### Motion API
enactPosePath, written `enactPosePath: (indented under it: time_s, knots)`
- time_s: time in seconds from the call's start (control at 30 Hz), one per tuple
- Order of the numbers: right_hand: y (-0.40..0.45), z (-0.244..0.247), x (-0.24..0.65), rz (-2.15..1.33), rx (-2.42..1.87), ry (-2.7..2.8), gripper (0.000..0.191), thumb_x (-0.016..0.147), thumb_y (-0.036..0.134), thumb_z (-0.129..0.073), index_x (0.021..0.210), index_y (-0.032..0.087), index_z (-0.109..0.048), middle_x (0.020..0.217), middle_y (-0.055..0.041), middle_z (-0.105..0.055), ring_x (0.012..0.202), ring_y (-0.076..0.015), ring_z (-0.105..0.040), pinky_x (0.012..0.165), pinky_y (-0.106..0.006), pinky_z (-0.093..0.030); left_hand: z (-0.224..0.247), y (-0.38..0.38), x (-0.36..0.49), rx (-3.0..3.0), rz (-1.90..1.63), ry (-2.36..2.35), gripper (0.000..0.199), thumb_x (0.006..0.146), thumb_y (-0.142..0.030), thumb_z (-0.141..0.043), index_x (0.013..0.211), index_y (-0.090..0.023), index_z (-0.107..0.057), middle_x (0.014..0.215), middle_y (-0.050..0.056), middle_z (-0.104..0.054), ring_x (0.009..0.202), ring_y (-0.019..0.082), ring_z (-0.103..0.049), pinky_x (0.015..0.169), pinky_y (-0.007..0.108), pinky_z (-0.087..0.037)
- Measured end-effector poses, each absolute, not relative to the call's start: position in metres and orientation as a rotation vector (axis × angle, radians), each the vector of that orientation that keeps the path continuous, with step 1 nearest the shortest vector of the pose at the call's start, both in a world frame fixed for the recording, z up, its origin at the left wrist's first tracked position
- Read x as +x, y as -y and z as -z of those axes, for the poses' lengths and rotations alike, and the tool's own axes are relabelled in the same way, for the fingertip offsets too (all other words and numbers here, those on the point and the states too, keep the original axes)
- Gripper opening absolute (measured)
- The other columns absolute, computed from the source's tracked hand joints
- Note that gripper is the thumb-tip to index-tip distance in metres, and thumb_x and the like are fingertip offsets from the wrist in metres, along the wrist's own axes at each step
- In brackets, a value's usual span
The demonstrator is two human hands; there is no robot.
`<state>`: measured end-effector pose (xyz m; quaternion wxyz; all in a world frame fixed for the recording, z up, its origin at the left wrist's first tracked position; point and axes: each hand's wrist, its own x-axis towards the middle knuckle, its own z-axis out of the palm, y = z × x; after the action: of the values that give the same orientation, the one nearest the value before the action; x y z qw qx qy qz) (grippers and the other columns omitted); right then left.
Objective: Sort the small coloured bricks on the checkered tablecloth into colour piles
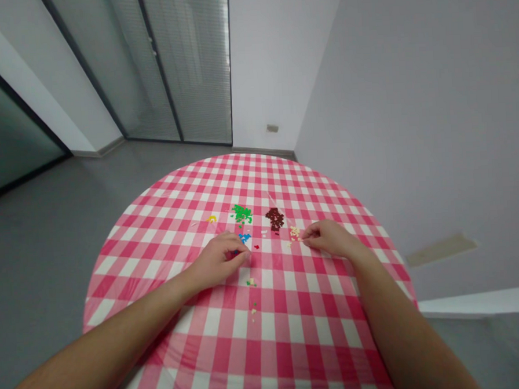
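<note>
Tiny coloured pieces lie in small heaps on a round table with a pink-and-white checked cloth [275, 327]. My left hand [219, 259] curls closed beside a heap of blue pieces [245, 237], and a blue speck shows at its fingertips. Whether those fingers pinch anything is hidden. My right hand [329, 239] comes in from the right, its fingertips drawn together just beside a heap of cream pieces [294, 233]. Farther up lie a heap of green pieces [242, 214] and a heap of dark brown pieces [275, 218]. A few yellow pieces [211, 219] sit to the left.
A thin trail of small green and cream pieces [252, 296] lies on the cloth below my hands. Grey floor surrounds the table, with a pale wall on the right and glass partitions with blinds [187, 65] behind.
</note>
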<state>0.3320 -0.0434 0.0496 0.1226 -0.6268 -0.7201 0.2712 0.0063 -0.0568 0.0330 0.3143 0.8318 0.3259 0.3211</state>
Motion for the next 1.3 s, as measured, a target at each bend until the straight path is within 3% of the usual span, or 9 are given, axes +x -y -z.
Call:
enactPosePath:
  time_s: [0.2,0.33,0.47,0.73,1.3]
  knots:
    - [0.042,-0.048,0.330,-0.770,-1.856,2.133,0.015,0.076,0.022,-0.061,0.073,0.020,-0.076,0.074,-0.0061,-0.076,0.063,-0.0203,-0.067,0.055,-0.029,-0.044,-0.037,0.055,0.001,2.382,-0.601,-0.642,0.016,0.087,-0.014,-0.059,0.090,-0.022,-0.073,0.090,0.003,-0.071,0.087,0.020,-0.061,0.083,0.037,-0.048]
    - [0.043,-0.049,0.320,-0.697,-1.838,2.104,0.015,0.078,0.024,-0.063,0.075,0.020,-0.077,0.077,-0.0076,-0.076,0.067,-0.0220,-0.068,0.058,-0.030,-0.046,-0.040,0.059,0.003,2.427,-0.484,-0.536,0.010,0.088,-0.019,-0.064,0.091,-0.023,-0.072,0.089,0.003,-0.071,0.088,0.020,-0.063,0.084,0.037,-0.047]
    - [0.046,-0.054,0.309,-0.673,-1.749,2.066,0.018,0.081,0.028,-0.062,0.081,0.021,-0.078,0.084,-0.0078,-0.078,0.073,-0.0224,-0.069,0.062,-0.031,-0.049,-0.037,0.065,0.008,2.482,-0.463,-0.574,0.007,0.088,-0.026,-0.067,0.088,-0.021,-0.073,0.087,0.004,-0.070,0.085,0.020,-0.063,0.083,0.036,-0.047]
    - [0.051,-0.058,0.298,-0.682,-1.657,2.096,0.020,0.085,0.029,-0.059,0.085,0.021,-0.077,0.085,-0.0069,-0.077,0.073,-0.0215,-0.068,0.064,-0.030,-0.048,-0.033,0.069,0.013,2.515,-0.484,-0.597,0.010,0.086,-0.016,-0.064,0.087,-0.022,-0.072,0.085,0.003,-0.071,0.084,0.020,-0.064,0.082,0.035,-0.045]
    - [0.085,-0.046,0.235,-0.929,-1.067,2.481,0.019,0.082,0.014,-0.063,0.089,0.022,-0.079,0.083,-0.0040,-0.076,0.071,-0.0161,-0.065,0.067,-0.026,-0.045,-0.032,0.064,0.009,2.462,-0.465,-0.666,0.012,0.078,-0.011,-0.068,0.087,-0.018,-0.072,0.086,0.003,-0.071,0.085,0.020,-0.063,0.084,0.036,-0.044]
